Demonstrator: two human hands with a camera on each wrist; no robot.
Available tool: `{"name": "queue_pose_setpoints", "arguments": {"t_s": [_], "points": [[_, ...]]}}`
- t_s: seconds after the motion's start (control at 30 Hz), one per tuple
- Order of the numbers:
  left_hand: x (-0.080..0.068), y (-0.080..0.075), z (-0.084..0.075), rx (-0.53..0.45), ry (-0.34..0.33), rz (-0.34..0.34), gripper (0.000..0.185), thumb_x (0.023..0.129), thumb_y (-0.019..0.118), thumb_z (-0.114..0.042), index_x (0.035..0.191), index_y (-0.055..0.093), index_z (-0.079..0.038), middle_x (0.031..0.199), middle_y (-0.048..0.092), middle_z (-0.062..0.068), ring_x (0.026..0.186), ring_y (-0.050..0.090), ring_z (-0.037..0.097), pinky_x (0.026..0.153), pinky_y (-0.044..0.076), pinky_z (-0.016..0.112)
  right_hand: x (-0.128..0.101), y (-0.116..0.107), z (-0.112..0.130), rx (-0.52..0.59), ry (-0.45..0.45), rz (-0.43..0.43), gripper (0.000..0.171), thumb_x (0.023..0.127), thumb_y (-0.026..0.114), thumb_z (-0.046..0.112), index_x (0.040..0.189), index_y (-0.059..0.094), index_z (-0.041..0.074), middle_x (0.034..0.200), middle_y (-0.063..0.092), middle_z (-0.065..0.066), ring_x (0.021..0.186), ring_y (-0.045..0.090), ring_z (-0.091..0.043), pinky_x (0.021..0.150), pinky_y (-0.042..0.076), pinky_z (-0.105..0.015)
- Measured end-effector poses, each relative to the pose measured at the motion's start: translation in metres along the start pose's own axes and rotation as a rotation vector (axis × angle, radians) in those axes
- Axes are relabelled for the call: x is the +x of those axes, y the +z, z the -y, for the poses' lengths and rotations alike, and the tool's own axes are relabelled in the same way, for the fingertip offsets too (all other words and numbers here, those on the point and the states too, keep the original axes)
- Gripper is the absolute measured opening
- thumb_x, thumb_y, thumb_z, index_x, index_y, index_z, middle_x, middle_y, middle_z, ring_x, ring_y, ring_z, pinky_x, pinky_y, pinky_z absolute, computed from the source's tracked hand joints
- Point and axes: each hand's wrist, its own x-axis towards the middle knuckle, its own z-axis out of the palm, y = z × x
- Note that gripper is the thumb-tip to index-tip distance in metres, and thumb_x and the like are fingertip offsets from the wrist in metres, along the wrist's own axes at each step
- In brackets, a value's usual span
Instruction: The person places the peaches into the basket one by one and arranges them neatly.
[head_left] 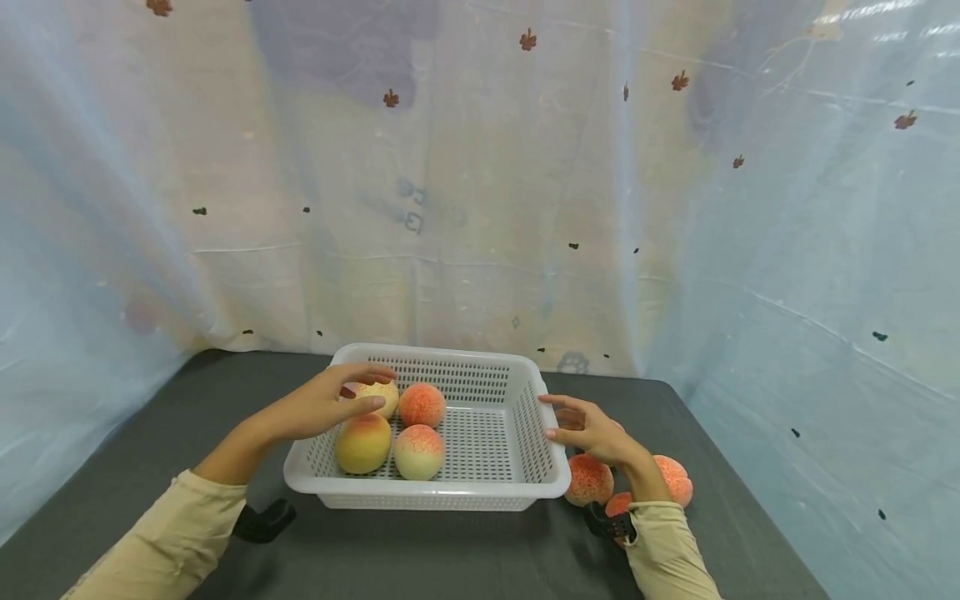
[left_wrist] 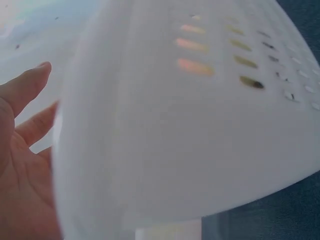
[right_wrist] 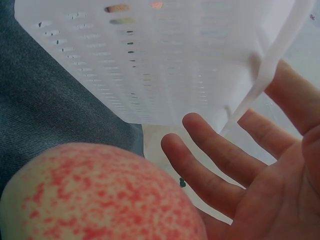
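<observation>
A white perforated plastic basket stands on the dark table, with several peaches in its left half. Among them are a yellow peach, a pale one with a red blush and an orange-red one. Over the basket's left side reaches my left hand, fingers extended above a pale yellow peach that it partly hides. My right hand is at the right rim, its fingers spread and holding no fruit. In the right wrist view, a speckled peach lies close below that hand's fingers.
Outside the basket on the right, more peaches lie around my right forearm, including a red-speckled peach and another peach near the sleeve. A translucent patterned sheet hangs behind the dark table and along its sides.
</observation>
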Motion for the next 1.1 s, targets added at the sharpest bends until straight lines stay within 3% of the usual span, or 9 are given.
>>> {"name": "queue_pose_setpoints", "arguments": {"t_s": [0.3,0.73,0.93,1.1], "points": [[-0.006,-0.009,0.009,-0.003,0.011,-0.107,0.041,0.104,0.059,-0.025,0.141,0.057,-0.009,0.141,0.061,0.015,0.131,0.054,0.042,0.097,0.05,0.056,0.001,0.0,0.002,-0.007,-0.023,0.009,0.069,0.098,0.068,0.018,0.156,0.034,-0.001,0.143,0.051,-0.035,0.124,0.06,-0.046,0.094,0.055,-0.057],[-0.017,-0.017,0.022,-0.035,-0.032,-0.206,0.044,0.104,0.058,-0.022,0.145,0.052,-0.006,0.146,0.055,0.022,0.135,0.047,0.049,0.103,0.044,0.066,0.001,0.001,0.0,-0.026,-0.032,0.012,0.068,0.099,0.066,0.017,0.155,0.033,-0.003,0.143,0.051,-0.035,0.124,0.061,-0.045,0.093,0.058,-0.047],[-0.021,-0.02,0.029,-0.025,-0.111,-0.187,0.052,0.104,0.057,-0.029,0.149,0.046,-0.004,0.154,0.045,0.026,0.139,0.039,0.053,0.105,0.037,0.073,0.002,0.0,-0.001,-0.011,-0.028,0.012,0.069,0.099,0.066,0.016,0.156,0.032,-0.003,0.142,0.051,-0.036,0.123,0.062,-0.044,0.093,0.057,-0.052],[-0.024,-0.023,0.036,-0.011,-0.171,-0.13,0.062,0.104,0.057,-0.034,0.155,0.038,-0.004,0.159,0.036,0.027,0.139,0.038,0.055,0.098,0.045,0.07,0.001,0.0,-0.001,0.003,-0.012,0.011,0.069,0.099,0.067,0.016,0.156,0.032,-0.002,0.143,0.051,-0.036,0.124,0.061,-0.043,0.094,0.056,-0.054]]}}
